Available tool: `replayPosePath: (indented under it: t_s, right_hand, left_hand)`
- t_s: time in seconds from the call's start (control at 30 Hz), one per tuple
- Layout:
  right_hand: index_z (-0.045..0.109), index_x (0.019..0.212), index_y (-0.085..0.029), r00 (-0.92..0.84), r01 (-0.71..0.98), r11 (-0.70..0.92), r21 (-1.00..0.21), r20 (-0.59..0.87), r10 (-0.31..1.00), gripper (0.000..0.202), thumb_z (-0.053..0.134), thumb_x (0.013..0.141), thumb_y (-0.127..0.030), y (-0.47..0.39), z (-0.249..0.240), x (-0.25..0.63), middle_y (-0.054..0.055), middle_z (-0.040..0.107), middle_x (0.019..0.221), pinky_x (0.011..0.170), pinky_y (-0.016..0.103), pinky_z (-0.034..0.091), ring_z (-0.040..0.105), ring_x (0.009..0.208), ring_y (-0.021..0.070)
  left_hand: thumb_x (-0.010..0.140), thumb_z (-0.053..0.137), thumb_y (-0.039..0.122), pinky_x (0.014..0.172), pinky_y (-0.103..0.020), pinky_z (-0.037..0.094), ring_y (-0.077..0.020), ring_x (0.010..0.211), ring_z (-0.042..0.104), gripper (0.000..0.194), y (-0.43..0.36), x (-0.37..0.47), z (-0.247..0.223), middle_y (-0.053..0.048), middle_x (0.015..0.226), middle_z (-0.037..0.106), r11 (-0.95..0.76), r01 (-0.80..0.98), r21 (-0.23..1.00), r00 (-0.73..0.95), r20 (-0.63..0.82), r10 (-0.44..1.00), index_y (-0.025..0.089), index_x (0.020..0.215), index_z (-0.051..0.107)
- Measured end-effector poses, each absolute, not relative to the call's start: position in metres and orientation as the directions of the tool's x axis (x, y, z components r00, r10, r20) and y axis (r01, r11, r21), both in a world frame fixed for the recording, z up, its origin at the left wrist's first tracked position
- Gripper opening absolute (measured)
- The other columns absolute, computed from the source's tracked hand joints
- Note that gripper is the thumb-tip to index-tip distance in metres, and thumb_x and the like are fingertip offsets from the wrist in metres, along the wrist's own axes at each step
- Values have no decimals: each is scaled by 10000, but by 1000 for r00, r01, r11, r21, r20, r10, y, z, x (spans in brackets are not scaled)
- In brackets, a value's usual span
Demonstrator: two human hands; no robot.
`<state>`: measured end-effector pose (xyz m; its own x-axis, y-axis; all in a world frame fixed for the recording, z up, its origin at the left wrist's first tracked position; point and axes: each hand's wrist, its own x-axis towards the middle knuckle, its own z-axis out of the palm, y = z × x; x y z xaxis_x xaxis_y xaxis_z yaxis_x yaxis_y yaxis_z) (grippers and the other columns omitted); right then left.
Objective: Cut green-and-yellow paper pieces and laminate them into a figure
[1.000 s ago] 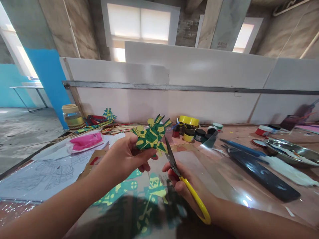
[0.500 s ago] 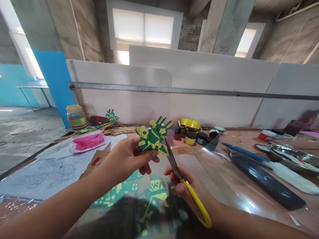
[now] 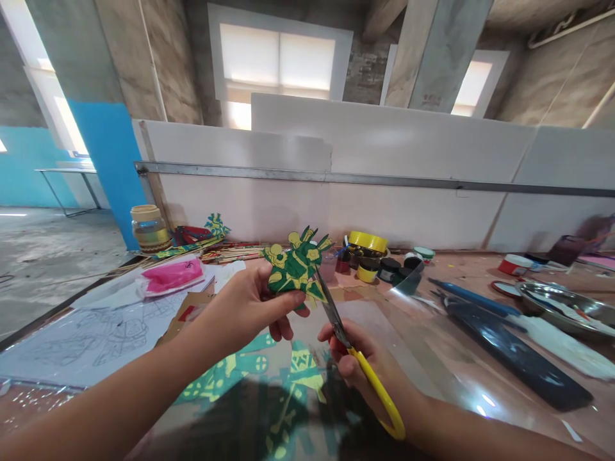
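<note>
A green and yellow cut-out figure (image 3: 294, 266) is pinched between the thumb and fingers of my left hand (image 3: 254, 301), above the middle of the table. My right hand (image 3: 358, 352) is closed around the yellow handles of the scissors (image 3: 368, 378). Their metal blades point up and left, with the tips at the right edge of the cut-out; whether they touch it is hard to tell. Beneath my hands, green and yellow cut-out pieces (image 3: 230, 372) lie under a clear sheet on the table (image 3: 442, 358).
On the left lie line drawings (image 3: 96, 333), a pink packet (image 3: 173, 276) and a jar (image 3: 150, 230). Paint pots (image 3: 368, 269) and yellow tape (image 3: 368, 241) stand at the back. A metal bowl (image 3: 567, 304) and a dark blue case (image 3: 519, 355) are on the right.
The cut-out and my left hand sit very slightly further right. The scissor blades look a little more closed beside the cut-out's edge. The whole view has shifted slightly.
</note>
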<state>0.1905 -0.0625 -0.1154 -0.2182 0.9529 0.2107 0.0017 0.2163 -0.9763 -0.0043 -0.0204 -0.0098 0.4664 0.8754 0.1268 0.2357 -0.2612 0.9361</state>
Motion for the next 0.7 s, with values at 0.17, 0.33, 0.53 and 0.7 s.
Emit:
replayPosePath:
  t_s: [0.17, 0.33, 0.53, 0.7]
  right_hand:
    - [580, 951, -211, -196, -8, 209, -978, 206, 959, 619, 638, 668, -758, -63, -113, 189, -34, 418, 720, 457, 219, 251, 302, 543, 89]
    - [569, 948, -212, -204, -10, 205, -979, 203, 958, 650, 625, 653, -789, -64, -111, 188, -33, 416, 714, 450, 216, 240, 301, 543, 90]
    - [575, 972, -216, -208, 49, 267, -962, 252, 945, 668, 548, 688, -820, -62, -113, 190, -23, 415, 732, 460, 229, 279, 315, 552, 102]
    - [516, 1098, -229, -294, 88, 335, -938, 296, 909, 679, 470, 754, -812, -68, -109, 192, 13, 453, 836, 614, 273, 414, 435, 697, 152]
  left_hand:
    - [833, 641, 256, 421, -175, 481, -117, 462, 645, 99, -21, -5, -9, 51, 483, 619, -260, 248, 933, 465, 121, 877, 165, 812, 607]
    - [829, 644, 243, 417, -164, 473, -109, 450, 634, 98, -22, -5, -8, 58, 469, 614, -252, 241, 937, 466, 116, 877, 166, 810, 587]
    - [867, 606, 391, 414, -181, 477, -102, 455, 634, 232, -18, -6, -13, 5, 667, 707, -282, 215, 935, 467, 155, 870, 169, 822, 558]
    - [895, 552, 417, 432, -170, 444, -91, 443, 595, 294, -22, -6, -17, 26, 544, 640, -416, 404, 815, 462, 211, 862, 173, 739, 609]
